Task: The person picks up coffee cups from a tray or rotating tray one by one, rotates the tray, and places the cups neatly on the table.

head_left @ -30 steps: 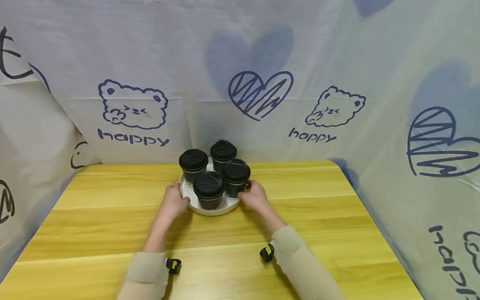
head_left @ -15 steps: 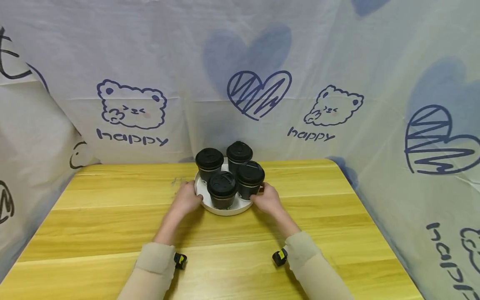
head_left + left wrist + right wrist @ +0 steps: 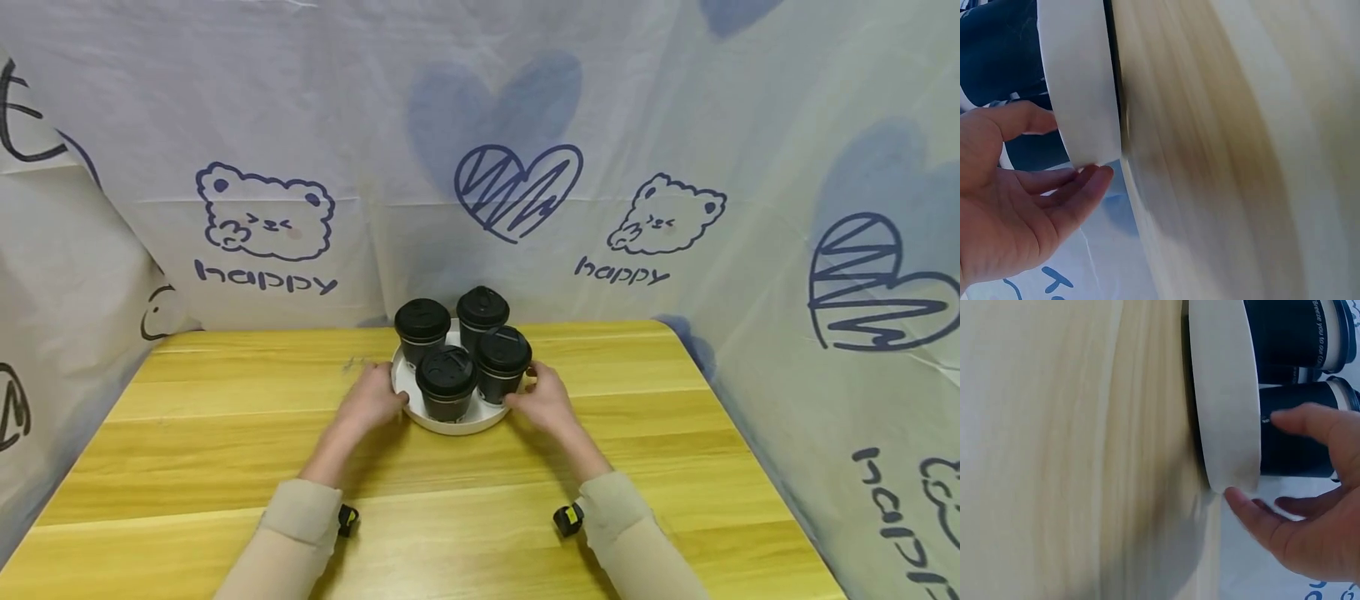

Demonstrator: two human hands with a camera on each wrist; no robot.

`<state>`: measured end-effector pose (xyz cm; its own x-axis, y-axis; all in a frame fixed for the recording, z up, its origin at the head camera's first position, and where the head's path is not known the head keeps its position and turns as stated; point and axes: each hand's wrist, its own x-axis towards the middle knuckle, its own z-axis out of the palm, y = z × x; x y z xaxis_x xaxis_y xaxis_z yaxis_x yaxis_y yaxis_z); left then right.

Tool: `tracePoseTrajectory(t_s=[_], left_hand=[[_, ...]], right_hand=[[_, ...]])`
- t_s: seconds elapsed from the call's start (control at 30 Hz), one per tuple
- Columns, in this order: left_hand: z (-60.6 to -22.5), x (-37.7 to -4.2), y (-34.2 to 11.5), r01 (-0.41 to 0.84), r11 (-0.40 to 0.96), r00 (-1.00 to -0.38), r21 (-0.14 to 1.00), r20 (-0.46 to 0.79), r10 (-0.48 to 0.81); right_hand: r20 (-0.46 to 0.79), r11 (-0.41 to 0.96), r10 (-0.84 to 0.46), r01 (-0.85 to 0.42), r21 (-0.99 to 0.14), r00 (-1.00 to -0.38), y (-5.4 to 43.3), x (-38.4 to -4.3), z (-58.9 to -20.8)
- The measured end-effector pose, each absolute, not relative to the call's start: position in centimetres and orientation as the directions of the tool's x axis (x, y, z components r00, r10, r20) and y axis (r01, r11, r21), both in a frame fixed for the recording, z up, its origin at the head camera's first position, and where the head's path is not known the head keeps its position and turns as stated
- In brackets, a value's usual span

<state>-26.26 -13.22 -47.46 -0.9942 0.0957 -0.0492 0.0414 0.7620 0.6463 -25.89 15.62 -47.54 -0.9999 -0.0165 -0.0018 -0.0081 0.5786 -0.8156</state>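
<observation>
In the head view a round white tray (image 3: pixel 457 429) lies on the wooden table, bearing several dark paper cups with black lids. The front cup (image 3: pixel 447 383) stands left of the right-hand cup (image 3: pixel 502 363); two more, the back left cup (image 3: pixel 422 329) and the back cup (image 3: pixel 482 312), stand behind. My left hand (image 3: pixel 371 397) holds the tray's left side, thumb over the rim (image 3: pixel 1082 81) and fingers against its outside. At the right side, my right hand (image 3: pixel 546 402) has its fingers spread; one fingertip touches the rim, while the thumb is off it, near a cup.
The yellow wooden table (image 3: pixel 225 467) extends around the tray. Behind it hangs a pale cloth (image 3: pixel 405 100) printed with hearts and bears, close to the cups at the table's back edge. More cloth hangs along both sides.
The tray with its cups has slid right with both hands, mostly in the first half second. Since then it has barely moved, and my right hand has shifted slightly outward.
</observation>
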Motion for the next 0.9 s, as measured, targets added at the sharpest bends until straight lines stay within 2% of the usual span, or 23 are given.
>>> tracePoseTrajectory(t_s=[0.23,0.43,0.73,0.9], left_hand=[[-47.4,-26.4,-13.8,0.045,0.810,-0.996,0.585,-0.031,0.078],[-47.8,-26.8,-14.1,0.079,0.852,-0.997,0.517,0.020,0.080],[-48.4,-27.6,-14.9,0.214,0.905,-0.977,0.368,0.077,0.200],[-48.3,-27.8,-15.2,0.272,0.925,-0.962,0.264,0.066,0.264]], right_hand=[[0.085,0.503,-0.044,-0.096,-0.859,-0.995,16.1,-26.0,-47.3],[0.112,0.467,-0.073,-0.134,-0.874,-0.991,16.1,-26.1,-47.2],[0.136,0.459,-0.091,-0.163,-0.873,-0.987,15.9,-26.9,-47.5],[0.142,0.477,-0.088,-0.167,-0.863,-0.986,15.9,-27.3,-47.8]])
